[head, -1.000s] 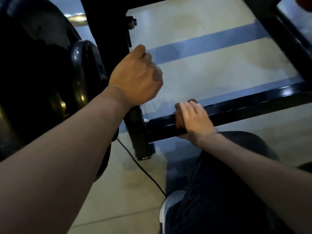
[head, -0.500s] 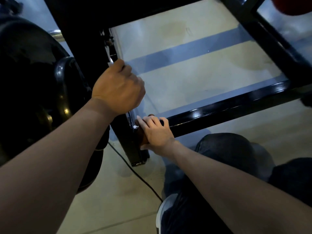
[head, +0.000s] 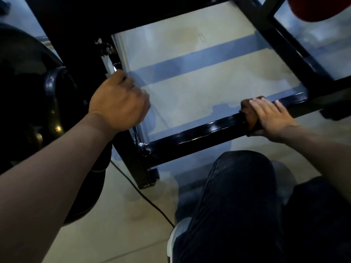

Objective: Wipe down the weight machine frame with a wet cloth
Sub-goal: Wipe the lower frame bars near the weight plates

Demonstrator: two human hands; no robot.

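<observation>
The weight machine frame is glossy black tube. Its low front crossbar (head: 199, 135) runs from the left corner post (head: 140, 168) up to the right. A dark brown cloth (head: 247, 111) is wrapped over that crossbar near its right end. My right hand (head: 271, 116) grips the cloth, fingers laid over the top of the bar and thumb under it. The bar to the left of the cloth shines wet. My left hand (head: 119, 101) is curled in a fist around the frame's left side rail (head: 115, 61), above the corner.
Black weight plates (head: 47, 111) fill the left side. A thin black cable (head: 152, 204) crosses the pale floor by the corner post. My knee in dark trousers (head: 241, 186) and a white shoe (head: 176, 236) are just before the crossbar. A red pad (head: 313, 8) sits at top right.
My right hand has slid the cloth along the front crossbar, first left to the corner, then right towards the bar's far end. My left hand has kept its hold on the side rail.
</observation>
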